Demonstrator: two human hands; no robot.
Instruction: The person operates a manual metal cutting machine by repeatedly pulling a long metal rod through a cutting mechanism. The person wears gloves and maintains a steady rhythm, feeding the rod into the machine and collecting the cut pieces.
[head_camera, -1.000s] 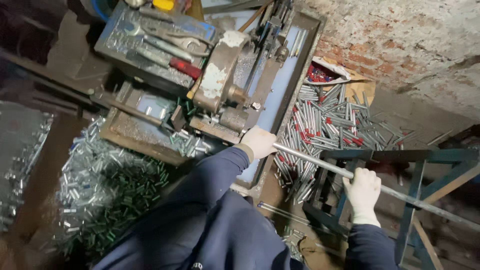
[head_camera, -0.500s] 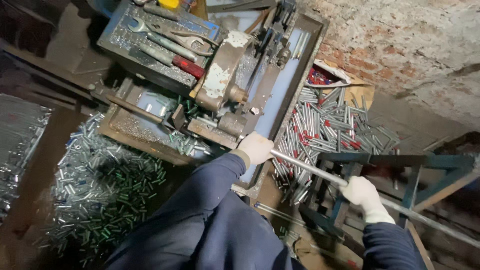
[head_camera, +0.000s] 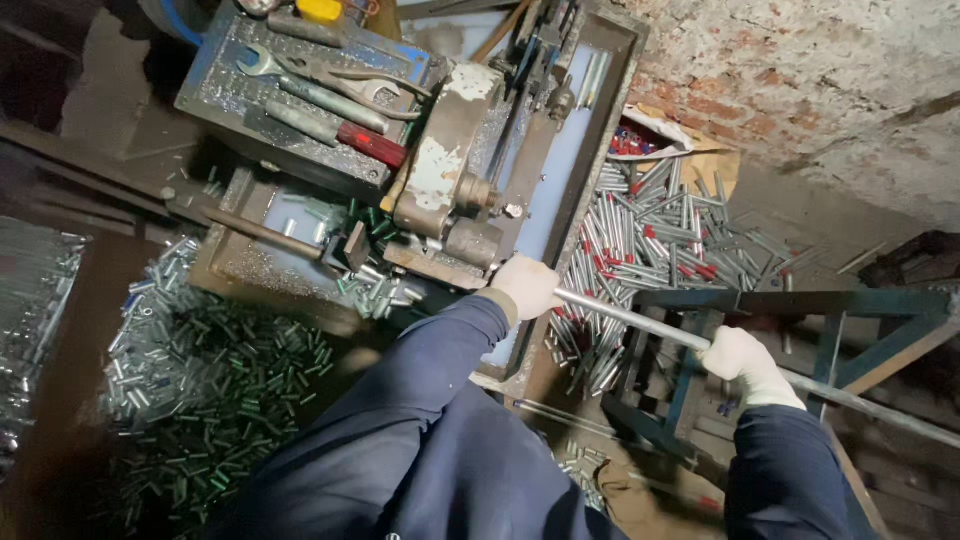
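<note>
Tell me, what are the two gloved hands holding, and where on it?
Both hold one long metal rod. The left hand grips its end next to the machine; the right hand grips it farther along, over the blue metal frame.

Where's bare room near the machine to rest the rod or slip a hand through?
Little is free. One bare strip: the pale tray floor between the machine and the tray's right wall. The toolbox is full of wrenches. Cut pieces crowd the left; tubes fill the right. Both hands, left hand and right hand, grip the rod.
</note>
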